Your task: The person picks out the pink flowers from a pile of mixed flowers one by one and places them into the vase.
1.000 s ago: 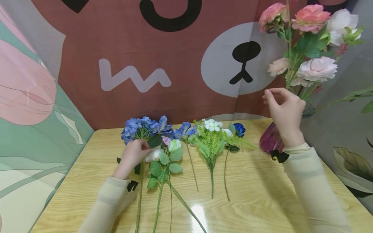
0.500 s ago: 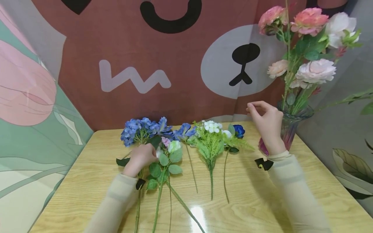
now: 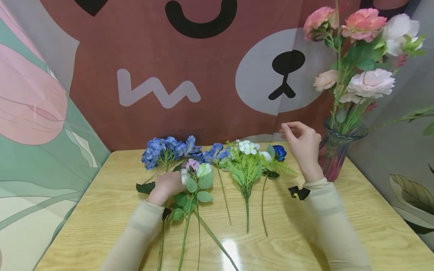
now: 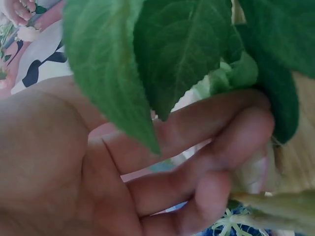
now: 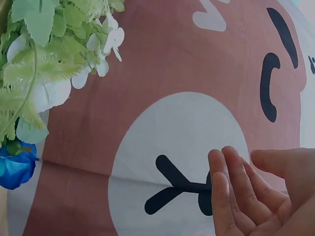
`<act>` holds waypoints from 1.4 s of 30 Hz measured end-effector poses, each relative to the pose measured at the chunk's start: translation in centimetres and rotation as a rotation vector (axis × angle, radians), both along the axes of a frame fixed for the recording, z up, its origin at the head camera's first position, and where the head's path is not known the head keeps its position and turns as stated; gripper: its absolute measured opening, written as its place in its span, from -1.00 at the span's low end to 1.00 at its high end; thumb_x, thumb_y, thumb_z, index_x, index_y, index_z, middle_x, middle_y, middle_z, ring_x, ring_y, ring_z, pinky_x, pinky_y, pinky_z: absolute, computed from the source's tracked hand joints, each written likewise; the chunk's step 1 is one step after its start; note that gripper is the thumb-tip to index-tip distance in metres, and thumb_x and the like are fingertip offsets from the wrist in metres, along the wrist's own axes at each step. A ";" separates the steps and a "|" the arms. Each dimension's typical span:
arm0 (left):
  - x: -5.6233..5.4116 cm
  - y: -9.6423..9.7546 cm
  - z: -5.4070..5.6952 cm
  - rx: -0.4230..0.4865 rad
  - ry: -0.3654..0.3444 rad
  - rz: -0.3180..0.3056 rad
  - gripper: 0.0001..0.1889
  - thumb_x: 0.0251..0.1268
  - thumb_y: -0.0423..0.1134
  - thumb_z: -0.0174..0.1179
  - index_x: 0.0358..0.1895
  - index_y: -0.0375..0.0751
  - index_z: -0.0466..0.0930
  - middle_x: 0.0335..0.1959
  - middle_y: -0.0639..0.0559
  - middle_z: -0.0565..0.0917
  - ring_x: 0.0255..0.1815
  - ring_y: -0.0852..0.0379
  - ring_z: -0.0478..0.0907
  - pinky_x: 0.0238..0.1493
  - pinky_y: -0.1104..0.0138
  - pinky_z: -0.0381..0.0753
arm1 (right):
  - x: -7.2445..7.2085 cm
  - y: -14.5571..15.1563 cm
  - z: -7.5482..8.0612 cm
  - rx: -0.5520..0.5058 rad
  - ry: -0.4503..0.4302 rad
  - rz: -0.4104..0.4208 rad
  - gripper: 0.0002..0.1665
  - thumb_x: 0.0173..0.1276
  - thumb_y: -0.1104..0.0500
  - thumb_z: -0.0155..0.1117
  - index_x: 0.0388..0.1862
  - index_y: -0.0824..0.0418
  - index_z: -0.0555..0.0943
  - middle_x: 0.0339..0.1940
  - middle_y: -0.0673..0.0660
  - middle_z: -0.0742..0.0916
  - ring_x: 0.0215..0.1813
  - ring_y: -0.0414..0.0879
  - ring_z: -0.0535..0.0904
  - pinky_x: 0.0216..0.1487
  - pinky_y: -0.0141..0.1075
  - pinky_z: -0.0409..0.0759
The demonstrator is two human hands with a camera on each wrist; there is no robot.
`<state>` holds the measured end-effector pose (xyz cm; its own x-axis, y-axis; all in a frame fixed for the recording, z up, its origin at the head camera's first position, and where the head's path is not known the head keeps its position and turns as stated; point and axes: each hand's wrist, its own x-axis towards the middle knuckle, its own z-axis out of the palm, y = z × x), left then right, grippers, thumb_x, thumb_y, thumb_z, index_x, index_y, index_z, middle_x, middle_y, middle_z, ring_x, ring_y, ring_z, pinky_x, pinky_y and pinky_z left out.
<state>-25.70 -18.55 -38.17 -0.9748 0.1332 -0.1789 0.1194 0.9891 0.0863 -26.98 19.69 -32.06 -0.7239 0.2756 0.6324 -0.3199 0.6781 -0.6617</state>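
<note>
My left hand [image 3: 167,185] is at a pale flower [image 3: 184,176] among the artificial stems on the table. In the left wrist view its fingers [image 4: 182,162] curl beneath large green leaves [image 4: 182,54], with pale petals beside the fingertips. The thumb is hidden, and I cannot tell whether the hand grips a stem. Nearby lie a leafy stem with a greenish-white bloom [image 3: 204,170] and a blue hydrangea [image 3: 157,152]. My right hand [image 3: 303,148] hovers left of the glass vase [image 3: 339,150], fingers together, thumb apart, holding nothing in the right wrist view.
Pink, peach and white flowers [image 3: 369,82] stand tall in the vase at the right. Along the table [image 3: 288,241] lie another blue bloom [image 3: 217,152], a green bunch with white blossoms [image 3: 246,169] and a blue rose [image 3: 279,152]. A bear-printed cloth [image 3: 217,120] hangs behind.
My right hand has come away from beside the vase, moving left and down. The left hand has shifted right and slightly down, from the hydrangea stem toward the pale flower.
</note>
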 end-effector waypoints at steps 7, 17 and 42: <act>-1.2 0.5 -0.5 -0.024 0.000 0.012 -0.74 0.06 0.00 0.32 -0.46 -0.10 0.56 -0.37 -0.08 0.65 -0.37 -0.07 0.57 -0.26 -0.03 0.52 | 0.0 0.1 -0.2 -0.044 0.008 0.006 -0.52 0.33 -0.22 0.13 -0.17 0.12 0.72 -0.33 0.10 0.79 -0.47 -0.60 0.56 -0.39 -0.61 0.43; -2.9 1.1 -0.9 0.036 0.021 0.036 -0.59 -0.29 0.00 0.54 -0.48 -0.11 0.52 -0.49 -0.03 0.56 -0.45 0.01 0.49 -0.51 0.14 0.45 | 0.0 0.6 -0.3 -0.095 -0.002 0.008 -0.53 0.30 -0.25 0.14 -0.18 0.07 0.73 -0.34 0.11 0.79 -0.47 -0.52 0.61 -0.53 -0.57 0.44; -3.6 0.8 -0.9 0.182 0.025 0.140 -0.72 -0.15 -0.18 0.37 -0.68 -0.09 0.39 -0.64 0.02 0.41 -0.64 0.11 0.31 -0.67 0.29 0.31 | 0.6 1.2 0.0 -0.175 -0.004 0.014 -0.62 0.31 -0.19 0.17 -0.11 0.00 0.70 -0.32 0.08 0.79 -0.45 -0.43 0.67 -0.45 -0.56 0.48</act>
<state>-29.30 -17.72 -39.05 -0.9899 0.0243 -0.1396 -0.0135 0.9646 0.2634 -26.40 20.84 -32.10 -0.7312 0.3710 0.5724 -0.3257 0.5475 -0.7708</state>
